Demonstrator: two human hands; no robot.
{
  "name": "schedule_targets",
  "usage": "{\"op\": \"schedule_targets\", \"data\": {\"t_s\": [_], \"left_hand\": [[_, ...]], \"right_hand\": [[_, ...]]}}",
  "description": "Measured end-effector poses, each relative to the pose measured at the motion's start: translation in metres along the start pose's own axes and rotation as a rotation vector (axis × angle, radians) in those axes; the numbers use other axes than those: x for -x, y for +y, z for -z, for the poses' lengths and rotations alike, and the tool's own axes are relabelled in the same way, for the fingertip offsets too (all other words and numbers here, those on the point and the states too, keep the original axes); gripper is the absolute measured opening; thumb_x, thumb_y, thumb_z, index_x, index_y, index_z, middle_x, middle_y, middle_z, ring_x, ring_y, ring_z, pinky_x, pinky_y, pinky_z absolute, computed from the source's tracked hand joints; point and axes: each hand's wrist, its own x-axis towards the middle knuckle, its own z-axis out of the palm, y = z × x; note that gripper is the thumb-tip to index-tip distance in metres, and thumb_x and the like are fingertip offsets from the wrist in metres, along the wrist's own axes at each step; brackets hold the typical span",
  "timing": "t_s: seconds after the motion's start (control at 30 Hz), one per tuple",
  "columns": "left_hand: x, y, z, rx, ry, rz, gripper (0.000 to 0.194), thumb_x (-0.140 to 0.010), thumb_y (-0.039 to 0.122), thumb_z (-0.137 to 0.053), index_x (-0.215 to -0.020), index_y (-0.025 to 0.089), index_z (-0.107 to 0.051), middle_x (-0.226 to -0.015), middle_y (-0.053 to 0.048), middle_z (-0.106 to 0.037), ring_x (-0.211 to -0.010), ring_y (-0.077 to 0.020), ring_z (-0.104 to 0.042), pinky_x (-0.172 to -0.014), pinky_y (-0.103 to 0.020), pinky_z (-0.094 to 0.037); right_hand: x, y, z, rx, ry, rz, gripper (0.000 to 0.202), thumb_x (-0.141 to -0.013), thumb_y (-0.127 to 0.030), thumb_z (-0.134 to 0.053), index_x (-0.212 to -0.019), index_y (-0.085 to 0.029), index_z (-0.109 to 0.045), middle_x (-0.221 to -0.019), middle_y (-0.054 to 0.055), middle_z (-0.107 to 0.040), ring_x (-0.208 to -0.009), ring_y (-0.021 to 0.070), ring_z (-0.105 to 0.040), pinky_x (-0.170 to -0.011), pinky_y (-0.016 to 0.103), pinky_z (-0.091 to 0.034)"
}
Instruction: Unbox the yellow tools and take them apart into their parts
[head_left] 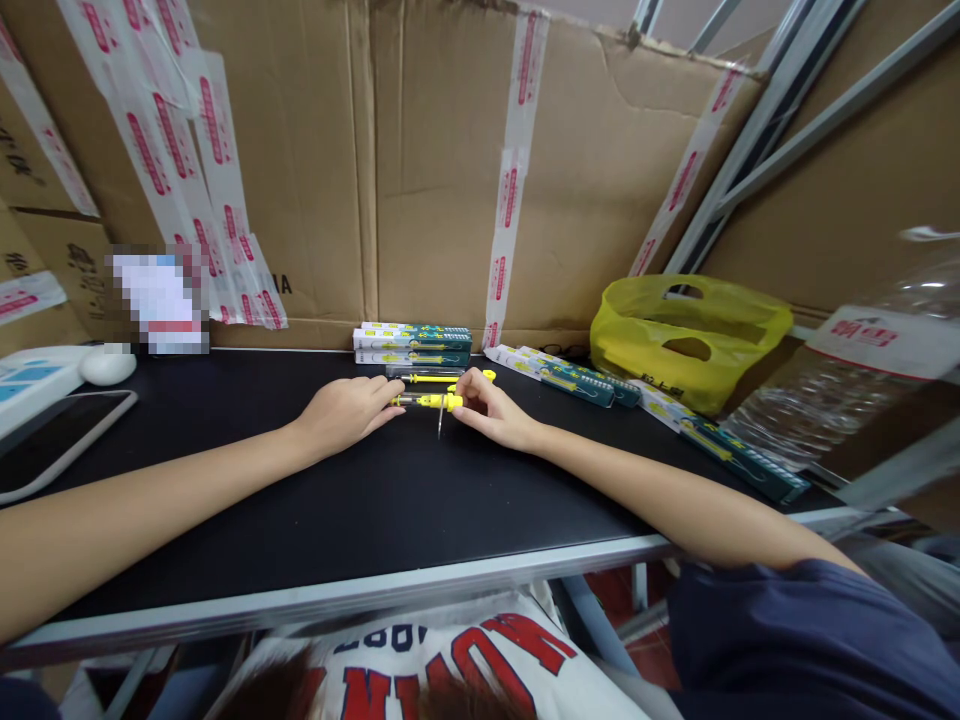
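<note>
Left hand (pixel 349 412) and right hand (pixel 491 408) meet at the middle of a black tabletop (pixel 360 520), seen from the head camera, with a slim yellow tool (pixel 431 401) held crosswise between them. Fingers of the left hand close around the tool's left end, knuckles up; the right hand pinches the other end between thumb and bent fingers. A thin metal piece (pixel 440 422) hangs down beside the right fingertips. Whether the tool touches the surface cannot be told.

Just behind it lies a second yellow item (pixel 431 379), in line with the first. Farther back, a stack of printed boxes (pixel 412 355) sits against a cardboard wall (pixel 442 180) striped with red-and-white tape (pixel 510 200). More boxes (pixel 559 377) lie slanted to the right, near a yellow plastic bag (pixel 630 325), and one long box (pixel 720 440) rests beside a large clear bottle (pixel 795 400). At far left, a phone (pixel 64 440) lies flat near a white rounded object (pixel 107 366).
</note>
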Motion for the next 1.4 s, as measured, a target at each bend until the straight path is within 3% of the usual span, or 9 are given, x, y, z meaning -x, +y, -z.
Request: {"op": "schedule_targets", "data": {"t_s": [0.17, 0.33, 0.47, 0.67, 0.8, 1.03, 1.4], "left_hand": [[-0.0002, 0.0001, -0.0001, 0.043, 0.003, 0.01, 0.032, -0.097, 0.04, -0.037, -0.103, 0.017, -0.058, -0.082, -0.006, -0.063, -0.074, -0.0191, -0.061, -0.059, -0.027, -0.039], [-0.0004, 0.0001, 0.0005, 0.043, -0.004, 0.006, 0.032, -0.098, 0.039, -0.035, -0.103, 0.017, -0.058, -0.083, -0.006, -0.064, -0.074, -0.019, -0.062, -0.059, -0.027, -0.04], [0.0, -0.0005, -0.0001, 0.012, -0.002, -0.002, 0.029, -0.097, 0.039, -0.038, -0.104, 0.017, -0.057, -0.084, -0.005, -0.065, -0.075, -0.0189, -0.063, -0.058, -0.027, -0.038], [0.0, 0.0001, -0.0013, 0.008, -0.039, 0.039, 0.029, -0.097, 0.04, -0.038, -0.105, 0.019, -0.056, -0.086, -0.004, -0.065, -0.075, -0.0182, -0.063, -0.055, -0.025, -0.036], [0.0002, 0.0003, -0.001, 0.009, -0.053, 0.035, 0.028, -0.097, 0.041, -0.038, -0.105, 0.02, -0.056, -0.087, -0.004, -0.066, -0.076, -0.0179, -0.064, -0.055, -0.024, -0.035], [-0.0001, 0.0007, 0.001, 0.016, -0.066, 0.02, 0.028, -0.097, 0.04, -0.038, -0.103, 0.019, -0.056, -0.086, -0.004, -0.065, -0.075, -0.0182, -0.064, -0.055, -0.025, -0.036], [0.0002, 0.0002, 0.0011, 0.043, -0.115, 0.072, 0.028, -0.097, 0.04, -0.038, -0.108, 0.02, -0.055, -0.091, -0.003, -0.066, -0.081, -0.0187, -0.065, -0.057, -0.025, -0.037]], "right_hand": [[0.0005, 0.0004, 0.0015, 0.045, 0.0, -0.024, 0.025, -0.092, -0.046, -0.045, -0.092, -0.021, -0.04, -0.073, -0.003, -0.046, -0.063, 0.0116, -0.043, -0.06, 0.026, -0.036], [-0.0017, 0.0013, 0.0038, 0.176, 0.006, -0.022, 0.045, -0.098, -0.05, -0.024, -0.073, -0.019, -0.045, -0.066, -0.001, -0.048, -0.062, 0.0125, -0.044, -0.064, 0.028, -0.036], [-0.0024, -0.0006, 0.0041, 0.184, -0.022, -0.006, 0.04, -0.097, -0.049, -0.03, -0.074, -0.019, -0.044, -0.065, -0.001, -0.048, -0.06, 0.0121, -0.043, -0.063, 0.027, -0.035], [0.0013, 0.0009, 0.0021, 0.146, -0.004, 0.025, 0.021, -0.093, -0.041, -0.046, -0.097, -0.022, -0.039, -0.07, -0.004, -0.045, -0.06, 0.0121, -0.042, -0.057, 0.025, -0.034], [0.0024, 0.0005, 0.0032, 0.214, -0.006, 0.021, 0.02, -0.095, -0.04, -0.04, -0.104, -0.022, -0.038, -0.07, -0.004, -0.047, -0.06, 0.0129, -0.043, -0.06, 0.026, -0.034], [-0.0018, 0.0027, 0.0074, 0.341, -0.039, 0.006, 0.041, -0.099, -0.042, -0.026, -0.076, -0.018, -0.051, -0.066, 0.0, -0.05, -0.063, 0.0134, -0.047, -0.065, 0.027, -0.035], [-0.0003, 0.0076, 0.0058, 0.308, -0.032, 0.025, 0.016, -0.094, -0.036, -0.043, -0.096, -0.02, -0.043, -0.069, -0.004, -0.047, -0.059, 0.0108, -0.043, -0.058, 0.024, -0.034]]}}
